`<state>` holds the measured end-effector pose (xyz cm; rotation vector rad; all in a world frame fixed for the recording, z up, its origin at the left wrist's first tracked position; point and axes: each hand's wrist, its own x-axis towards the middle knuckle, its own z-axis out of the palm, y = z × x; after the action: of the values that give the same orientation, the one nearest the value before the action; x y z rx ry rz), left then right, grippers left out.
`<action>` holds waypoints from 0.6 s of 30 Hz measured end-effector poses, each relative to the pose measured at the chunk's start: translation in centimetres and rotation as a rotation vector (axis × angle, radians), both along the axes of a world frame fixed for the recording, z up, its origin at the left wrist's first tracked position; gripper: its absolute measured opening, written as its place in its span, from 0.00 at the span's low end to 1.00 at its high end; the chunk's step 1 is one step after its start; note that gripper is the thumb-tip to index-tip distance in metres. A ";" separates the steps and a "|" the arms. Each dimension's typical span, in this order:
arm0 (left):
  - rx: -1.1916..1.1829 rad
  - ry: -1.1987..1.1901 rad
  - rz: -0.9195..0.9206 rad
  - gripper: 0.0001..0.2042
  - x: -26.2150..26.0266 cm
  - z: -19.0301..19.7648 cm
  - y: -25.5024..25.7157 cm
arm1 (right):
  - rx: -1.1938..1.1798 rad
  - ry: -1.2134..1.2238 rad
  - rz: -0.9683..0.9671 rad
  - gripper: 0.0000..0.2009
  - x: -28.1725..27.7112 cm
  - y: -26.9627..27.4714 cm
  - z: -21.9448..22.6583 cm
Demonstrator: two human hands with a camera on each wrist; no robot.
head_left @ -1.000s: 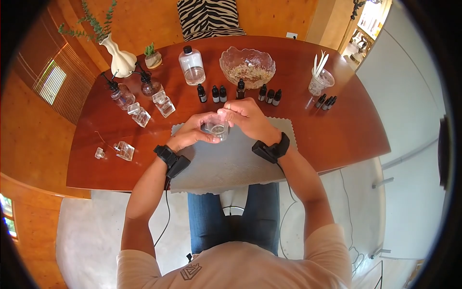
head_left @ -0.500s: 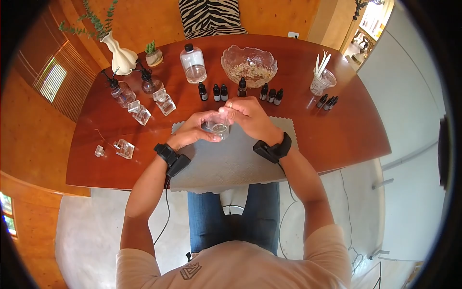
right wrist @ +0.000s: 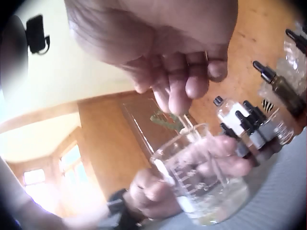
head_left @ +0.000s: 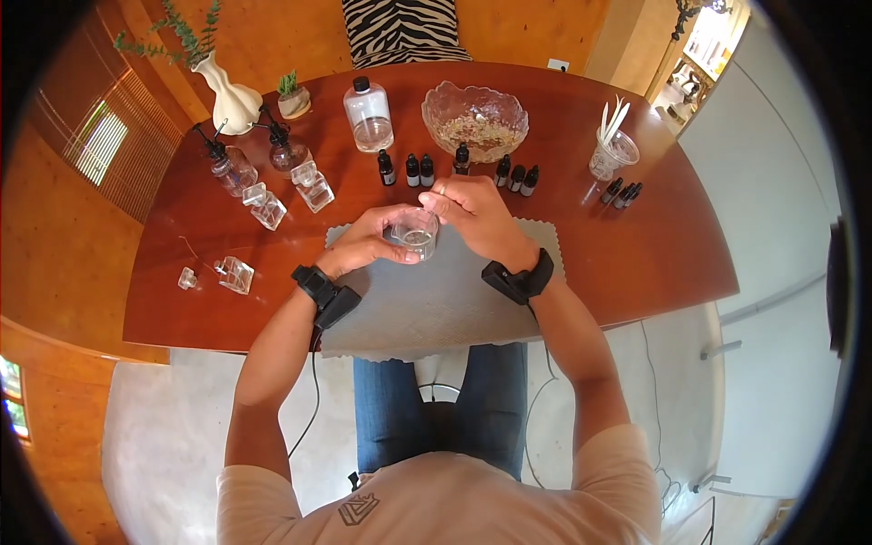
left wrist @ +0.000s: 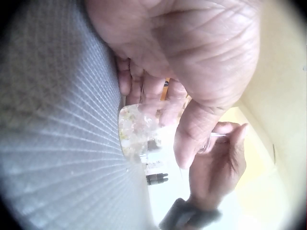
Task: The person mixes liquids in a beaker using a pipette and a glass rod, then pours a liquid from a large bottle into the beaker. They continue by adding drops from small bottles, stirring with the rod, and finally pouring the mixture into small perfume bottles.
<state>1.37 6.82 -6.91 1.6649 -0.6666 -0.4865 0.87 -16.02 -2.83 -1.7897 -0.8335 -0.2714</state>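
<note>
My left hand (head_left: 371, 243) grips a clear glass beaker (head_left: 418, 240) round its side, over the grey mat. White measuring marks and some clear liquid show in the beaker (right wrist: 204, 187) in the right wrist view, where it appears tilted. Above the rim, my right hand (head_left: 480, 216) pinches a thin, pale stirring stick (right wrist: 191, 125) between thumb and fingertips. The stick slants down into the beaker, its lower part seen faintly through the glass.
Small black-capped dropper bottles (head_left: 420, 170) stand in a row beyond the hands. Behind are a clear bottle (head_left: 371, 127) and a glass bowl (head_left: 474, 123). Square glass bottles (head_left: 266, 211) stand left; a cup with white sticks (head_left: 610, 156) stands right. A scalloped grey mat (head_left: 436, 309) lies in front.
My right hand shifts slightly at the beaker's rim, its fingers still pinching the stick. My left hand keeps its grip on the beaker. The head view tilts slightly.
</note>
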 end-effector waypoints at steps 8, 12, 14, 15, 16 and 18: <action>-0.008 0.045 0.003 0.28 -0.4 0.7 -0.1 | -0.033 0.005 0.090 0.17 0.4 -0.1 -0.2; -0.015 0.006 0.000 0.28 -0.2 0.4 0.0 | 0.018 0.085 0.158 0.17 0.1 -0.1 0.0; -0.001 -0.041 0.005 0.28 -0.2 0.3 -0.2 | -0.007 0.010 0.073 0.17 0.4 0.0 -0.4; 0.001 -0.017 0.001 0.28 -0.2 0.3 -0.1 | -0.020 -0.027 0.030 0.17 0.4 0.1 -0.4; 0.002 0.007 -0.001 0.28 -0.2 0.2 -0.1 | -0.020 0.042 0.086 0.17 0.3 -0.1 -0.2; 0.009 0.025 0.002 0.28 -0.1 0.3 0.0 | -0.021 0.179 0.203 0.17 0.0 -0.3 0.4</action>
<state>1.24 6.83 -6.58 1.6657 -0.6458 -0.5087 0.91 -16.37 -2.44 -1.7051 -0.8832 0.0301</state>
